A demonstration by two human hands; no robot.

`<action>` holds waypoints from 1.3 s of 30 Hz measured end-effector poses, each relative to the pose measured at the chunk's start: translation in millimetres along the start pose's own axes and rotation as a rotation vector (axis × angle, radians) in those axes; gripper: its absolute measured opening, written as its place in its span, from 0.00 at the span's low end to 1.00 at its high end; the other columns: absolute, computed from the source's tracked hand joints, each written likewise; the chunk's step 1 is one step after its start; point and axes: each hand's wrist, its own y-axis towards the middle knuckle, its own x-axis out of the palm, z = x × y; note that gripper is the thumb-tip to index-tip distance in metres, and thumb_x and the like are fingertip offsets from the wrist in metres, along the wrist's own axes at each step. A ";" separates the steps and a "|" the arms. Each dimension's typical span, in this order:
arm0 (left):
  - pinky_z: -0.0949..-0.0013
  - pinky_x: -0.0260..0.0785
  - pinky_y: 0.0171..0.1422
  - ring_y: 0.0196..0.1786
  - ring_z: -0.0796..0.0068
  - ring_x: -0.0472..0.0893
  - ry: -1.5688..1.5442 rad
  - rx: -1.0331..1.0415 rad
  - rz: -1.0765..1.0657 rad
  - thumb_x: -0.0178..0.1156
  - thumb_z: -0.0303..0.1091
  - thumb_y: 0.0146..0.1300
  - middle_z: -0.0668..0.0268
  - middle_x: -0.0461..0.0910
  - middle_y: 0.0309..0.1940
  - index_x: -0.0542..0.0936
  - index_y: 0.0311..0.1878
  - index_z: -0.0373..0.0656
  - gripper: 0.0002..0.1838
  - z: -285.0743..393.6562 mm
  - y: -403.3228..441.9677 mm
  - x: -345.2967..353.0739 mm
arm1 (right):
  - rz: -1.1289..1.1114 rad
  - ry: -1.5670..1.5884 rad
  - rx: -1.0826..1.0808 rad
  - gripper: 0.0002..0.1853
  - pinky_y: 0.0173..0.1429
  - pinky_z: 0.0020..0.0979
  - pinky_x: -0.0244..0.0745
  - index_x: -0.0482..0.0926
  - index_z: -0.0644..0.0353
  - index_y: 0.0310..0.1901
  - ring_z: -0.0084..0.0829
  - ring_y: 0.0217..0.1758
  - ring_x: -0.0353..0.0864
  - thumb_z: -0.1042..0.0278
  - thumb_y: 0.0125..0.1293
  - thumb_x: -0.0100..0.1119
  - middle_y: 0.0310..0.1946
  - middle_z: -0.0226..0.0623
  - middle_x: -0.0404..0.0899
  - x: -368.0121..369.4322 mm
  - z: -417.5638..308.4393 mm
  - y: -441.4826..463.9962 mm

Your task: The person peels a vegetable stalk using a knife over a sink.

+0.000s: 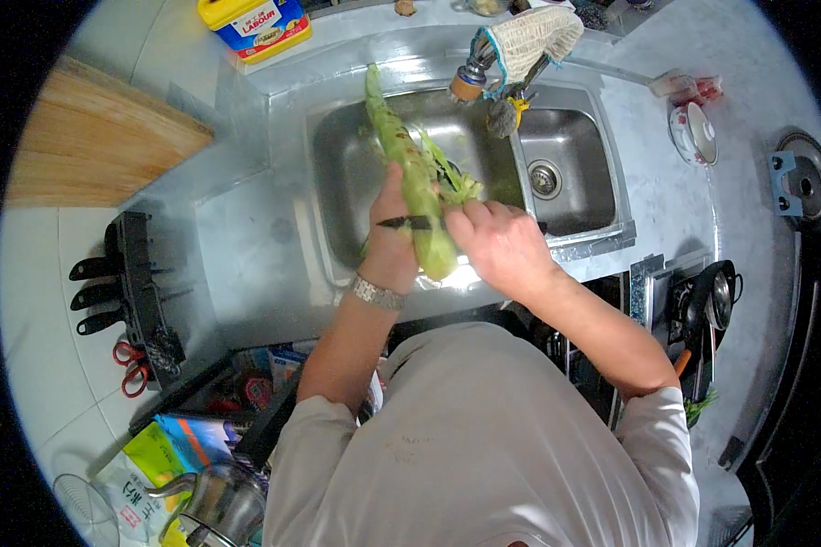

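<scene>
Over the left basin of the steel sink (333, 219), a long pale-green stalk (415, 187) slants from upper left down to lower right. My left hand (392, 237), with a metal watch at the wrist, is wrapped round the stalk near its lower end. A dark narrow blade (415, 222) lies across the stalk. My right hand (497, 242) is closed on the blade's handle, which its fingers mostly hide. Green peelings (456, 182) hang beside the stalk and reach the right fingers.
A faucet (468, 82) with a cloth (534, 41) rises behind the sink. Knives and red scissors (131, 368) hang on a rack at the left. A yellow container (260, 27) stands at the back, a bowl (693, 134) to the right, and a kettle (223, 501) at lower left.
</scene>
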 end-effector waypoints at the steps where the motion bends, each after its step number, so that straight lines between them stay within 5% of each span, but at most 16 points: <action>1: 0.65 0.79 0.40 0.33 0.69 0.81 0.000 0.001 -0.001 0.46 0.53 0.76 0.64 0.80 0.33 0.76 0.50 0.47 0.19 0.0 -2.5 2.9 | 0.001 -0.001 0.000 0.11 0.34 0.36 0.80 0.73 0.60 0.40 0.36 0.32 0.82 0.71 0.54 0.56 0.28 0.36 0.73 0.4 0.0 1.6; 9: 0.53 0.73 0.62 0.52 0.61 0.81 -0.006 -0.070 -0.070 0.45 0.53 0.77 0.60 0.81 0.48 0.75 0.57 0.45 0.23 -5.6 -2.8 6.9 | 0.016 0.040 0.055 0.11 0.33 0.36 0.80 0.74 0.61 0.41 0.37 0.33 0.84 0.73 0.56 0.56 0.30 0.38 0.77 12.1 11.2 8.5; 16: 0.54 0.71 0.64 0.55 0.61 0.79 0.052 0.000 0.015 0.45 0.53 0.76 0.60 0.79 0.52 0.74 0.59 0.45 0.23 -8.1 2.6 5.5 | -0.019 0.009 0.100 0.11 0.34 0.36 0.80 0.74 0.60 0.43 0.38 0.34 0.84 0.73 0.56 0.56 0.31 0.39 0.78 21.1 10.8 15.0; 22: 0.59 0.73 0.59 0.52 0.63 0.80 -0.031 -0.067 0.010 0.41 0.52 0.78 0.59 0.79 0.50 0.73 0.58 0.42 0.24 -1.1 -11.8 10.5 | 0.045 0.058 0.057 0.09 0.31 0.36 0.82 0.72 0.59 0.39 0.39 0.31 0.85 0.71 0.57 0.58 0.31 0.38 0.79 18.7 10.7 15.2; 25: 0.61 0.74 0.59 0.53 0.64 0.79 -0.136 -0.102 -0.137 0.49 0.42 0.76 0.59 0.79 0.50 0.73 0.58 0.40 0.17 -2.1 -29.1 -6.6 | -0.004 0.086 0.082 0.11 0.32 0.37 0.82 0.72 0.59 0.38 0.40 0.32 0.85 0.70 0.56 0.60 0.31 0.39 0.79 14.3 7.9 13.4; 28: 0.65 0.74 0.59 0.53 0.66 0.79 0.404 0.022 -0.175 0.57 0.29 0.68 0.61 0.78 0.48 0.73 0.57 0.38 0.15 -9.0 -47.2 -13.0 | -0.014 0.100 0.074 0.12 0.32 0.37 0.81 0.71 0.59 0.38 0.40 0.32 0.85 0.67 0.55 0.63 0.31 0.39 0.79 16.1 10.3 13.5; 32: 0.59 0.78 0.43 0.36 0.65 0.82 0.610 0.175 -0.056 0.51 0.33 0.65 0.63 0.81 0.40 0.73 0.55 0.44 0.16 -16.7 -56.5 -7.3 | -0.089 0.182 0.036 0.12 0.33 0.37 0.81 0.71 0.59 0.37 0.39 0.32 0.85 0.65 0.57 0.63 0.31 0.40 0.79 26.3 14.2 8.6; 35: 0.63 0.77 0.35 0.34 0.69 0.82 0.201 -0.004 0.036 0.56 0.30 0.63 0.64 0.81 0.37 0.73 0.53 0.44 0.15 -17.1 -66.2 2.7 | -0.096 0.170 0.020 0.12 0.34 0.37 0.81 0.71 0.59 0.37 0.39 0.32 0.85 0.64 0.58 0.62 0.30 0.39 0.79 27.0 10.7 7.5; 39: 0.64 0.77 0.34 0.34 0.69 0.81 0.288 -0.002 0.050 0.55 0.31 0.65 0.64 0.80 0.36 0.73 0.54 0.44 0.14 -16.8 -70.0 8.8 | -0.074 0.085 -0.030 0.11 0.33 0.37 0.81 0.71 0.58 0.37 0.38 0.31 0.85 0.64 0.58 0.62 0.28 0.38 0.78 18.9 8.9 6.8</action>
